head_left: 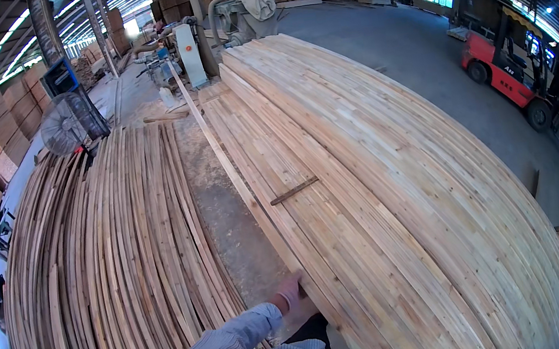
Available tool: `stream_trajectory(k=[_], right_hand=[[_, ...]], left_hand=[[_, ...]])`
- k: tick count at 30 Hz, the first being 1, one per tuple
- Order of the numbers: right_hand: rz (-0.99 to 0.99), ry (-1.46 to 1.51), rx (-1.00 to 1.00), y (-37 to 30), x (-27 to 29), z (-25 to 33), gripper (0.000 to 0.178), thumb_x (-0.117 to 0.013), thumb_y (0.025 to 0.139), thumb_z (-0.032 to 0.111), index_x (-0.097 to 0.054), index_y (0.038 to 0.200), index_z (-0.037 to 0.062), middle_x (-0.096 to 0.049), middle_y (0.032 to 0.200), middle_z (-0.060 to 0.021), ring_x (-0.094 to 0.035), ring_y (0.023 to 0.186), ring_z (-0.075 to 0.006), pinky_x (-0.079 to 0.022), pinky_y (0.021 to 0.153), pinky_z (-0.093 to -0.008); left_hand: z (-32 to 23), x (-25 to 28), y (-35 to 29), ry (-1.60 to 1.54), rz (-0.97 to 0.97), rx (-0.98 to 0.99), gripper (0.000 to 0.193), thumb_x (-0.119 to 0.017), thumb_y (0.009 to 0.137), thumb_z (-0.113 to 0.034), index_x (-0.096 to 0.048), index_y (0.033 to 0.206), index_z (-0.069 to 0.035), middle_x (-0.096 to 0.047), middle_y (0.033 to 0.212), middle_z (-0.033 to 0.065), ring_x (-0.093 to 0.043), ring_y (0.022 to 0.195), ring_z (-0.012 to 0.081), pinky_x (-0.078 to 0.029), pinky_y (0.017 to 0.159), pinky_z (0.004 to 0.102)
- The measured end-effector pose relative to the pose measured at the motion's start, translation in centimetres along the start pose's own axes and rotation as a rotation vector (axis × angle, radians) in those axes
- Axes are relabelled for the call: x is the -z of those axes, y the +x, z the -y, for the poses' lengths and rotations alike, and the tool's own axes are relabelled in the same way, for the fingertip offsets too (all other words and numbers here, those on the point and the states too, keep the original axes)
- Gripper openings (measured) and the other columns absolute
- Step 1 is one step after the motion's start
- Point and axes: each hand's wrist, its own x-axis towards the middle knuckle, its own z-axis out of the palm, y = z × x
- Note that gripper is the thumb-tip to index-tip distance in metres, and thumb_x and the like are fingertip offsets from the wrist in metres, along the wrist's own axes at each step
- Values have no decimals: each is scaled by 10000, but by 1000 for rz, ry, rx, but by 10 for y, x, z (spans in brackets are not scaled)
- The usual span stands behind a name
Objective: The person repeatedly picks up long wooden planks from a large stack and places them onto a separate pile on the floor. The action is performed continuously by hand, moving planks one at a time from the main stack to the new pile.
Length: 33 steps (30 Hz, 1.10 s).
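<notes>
My left hand (290, 289), in what looks like a pale glove, reaches out from a striped sleeve. It appears closed around the near end of a long, thin wooden strip (230, 170); the fingertips are partly hidden. The strip runs away from me to a machine (190, 55) at the far end. Just right of the hand lies a broad, low stack of pale boards (370, 262), with a short dark stick (294, 191) lying across it. My right hand is out of view.
Many rough wooden strips (112, 255) lie piled on my left. A taller board stack (388, 131) rises on the right. A fan (65, 124) stands beyond the left pile, near a post. A red forklift (505, 75) is parked at far right. Sawdust covers the floor gap (230, 231).
</notes>
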Motion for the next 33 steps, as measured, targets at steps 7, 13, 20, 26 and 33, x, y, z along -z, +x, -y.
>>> stream_trajectory(k=[7,13,20,26,33], right_hand=[[10,-230,530,44,-40,-47,484,-564,920,530,-700,1084,95,-696,990,-158,-661,946,-311,-492,896,-423],[113,183,-27,28,48,187,674,-593,862,668,-741,894,11,-691,790,-229,-647,776,-378,-494,754,-468],[8,251,140,52,37,323,729,-540,849,719,-751,940,27,-709,919,-252,-672,914,-428,-517,840,-510],[-84,219,212,131,-41,377,601,-727,730,550,-709,1051,41,-699,948,-226,-670,931,-399,-513,864,-487],[-296,479,427,156,-33,362,596,-805,736,417,-666,1154,17,-681,1118,-238,-645,1064,-395,-508,937,-449]], left_hand=[[-128,6,60,38,-14,-92,450,-568,967,-445,-579,1256,-101,-672,1207,115,-691,1030,275,-562,909,499],[-56,21,47,-58,419,116,533,-549,986,-492,-555,1335,-90,-620,1332,116,-592,1219,282,-467,1029,482],[96,-39,-78,510,789,296,416,-524,1001,-456,-596,1229,-115,-635,1242,85,-573,1132,252,-457,956,407],[125,-79,-77,257,305,587,402,-653,956,-427,-616,1178,-93,-688,1089,83,-653,936,255,-532,848,441],[49,-44,43,15,198,327,414,-592,986,-371,-559,1297,-99,-629,1274,122,-612,1168,317,-521,1001,526]])
